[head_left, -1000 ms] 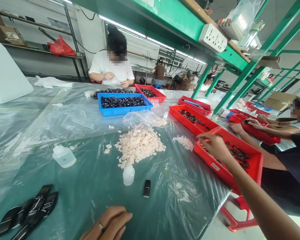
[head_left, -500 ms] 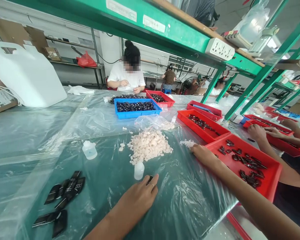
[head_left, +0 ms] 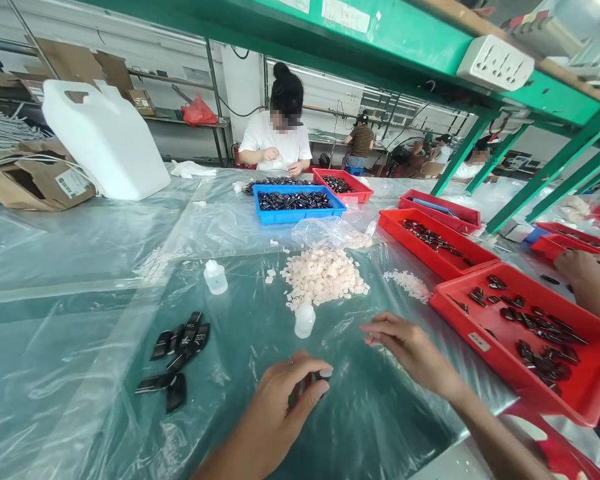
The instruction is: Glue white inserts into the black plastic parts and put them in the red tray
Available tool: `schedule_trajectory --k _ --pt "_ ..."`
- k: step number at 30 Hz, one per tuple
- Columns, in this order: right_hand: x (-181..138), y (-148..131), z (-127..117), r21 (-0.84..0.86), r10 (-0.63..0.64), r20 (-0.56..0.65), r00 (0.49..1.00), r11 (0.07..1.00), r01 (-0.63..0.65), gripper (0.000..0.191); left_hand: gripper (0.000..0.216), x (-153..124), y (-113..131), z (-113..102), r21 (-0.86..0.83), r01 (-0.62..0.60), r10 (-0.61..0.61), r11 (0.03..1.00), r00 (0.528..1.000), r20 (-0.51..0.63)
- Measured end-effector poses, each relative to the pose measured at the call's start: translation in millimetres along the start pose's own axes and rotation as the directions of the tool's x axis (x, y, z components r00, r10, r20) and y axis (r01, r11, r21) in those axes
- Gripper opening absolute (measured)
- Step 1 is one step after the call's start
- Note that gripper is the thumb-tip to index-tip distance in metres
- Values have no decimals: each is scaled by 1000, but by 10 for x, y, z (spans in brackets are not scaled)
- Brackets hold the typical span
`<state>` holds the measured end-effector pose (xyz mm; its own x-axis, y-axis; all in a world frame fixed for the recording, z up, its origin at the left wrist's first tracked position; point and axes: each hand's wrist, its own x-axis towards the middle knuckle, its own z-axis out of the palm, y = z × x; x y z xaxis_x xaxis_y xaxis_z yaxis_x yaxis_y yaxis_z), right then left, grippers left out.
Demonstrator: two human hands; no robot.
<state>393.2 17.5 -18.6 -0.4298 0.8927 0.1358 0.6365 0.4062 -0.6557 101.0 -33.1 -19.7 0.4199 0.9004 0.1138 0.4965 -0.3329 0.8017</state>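
My left hand (head_left: 285, 397) is closed over the plastic sheet, with a small black plastic piece (head_left: 323, 375) between thumb and fingers, mostly hidden by them. My right hand (head_left: 410, 347) hovers to its right, fingertips pinched together; whatever they hold is too small to make out. A little white bottle (head_left: 305, 321) stands just beyond my left hand, before a heap of whitish flat bits (head_left: 325, 275). Smaller translucent bits (head_left: 409, 285) lie beyond my right hand. Several glossy black pieces (head_left: 183, 350) are grouped on the left.
A red tray (head_left: 480, 341) of black parts borders my right arm, with another red tray (head_left: 390, 223) behind it. Farther back sits a blue tray (head_left: 300, 215) near a co-worker (head_left: 275, 137). A second bottle (head_left: 215, 277) and a white jug (head_left: 105, 143) stand left.
My right hand has moved from the small translucent bits back toward my left hand. My left hand has turned, showing the black piece at its fingertips. The view has shifted left.
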Motion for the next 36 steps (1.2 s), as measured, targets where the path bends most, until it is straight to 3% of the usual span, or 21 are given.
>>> schedule_trajectory --k 3,7,12,16,26,36 --pt "-26 -141 286 48 18 -47 999 999 -16 31 18 -28 -43 -32 -116 65 -71 991 996 -49" --pt "-29 -341 414 161 58 -91 994 986 -43 22 15 -69 -78 -70 -224 92 -111 970 991 -76" --pt "-41 -789 513 370 39 -169 985 929 26 12 14 -87 -49 -85 -304 65 -89 951 994 -67" --pt "-43 -1024 672 386 43 -298 953 919 80 9 19 -65 -42 -75 -363 30 -49 931 998 -43" --pt "-53 -1130 884 262 95 -452 887 965 30 10 14 -125 -97 17 -405 -61 -8 912 986 -166" --pt "-51 -1121 1013 376 217 -468 856 926 -29 5 15 -152 -166 106 -395 -27 -41 918 986 -164"
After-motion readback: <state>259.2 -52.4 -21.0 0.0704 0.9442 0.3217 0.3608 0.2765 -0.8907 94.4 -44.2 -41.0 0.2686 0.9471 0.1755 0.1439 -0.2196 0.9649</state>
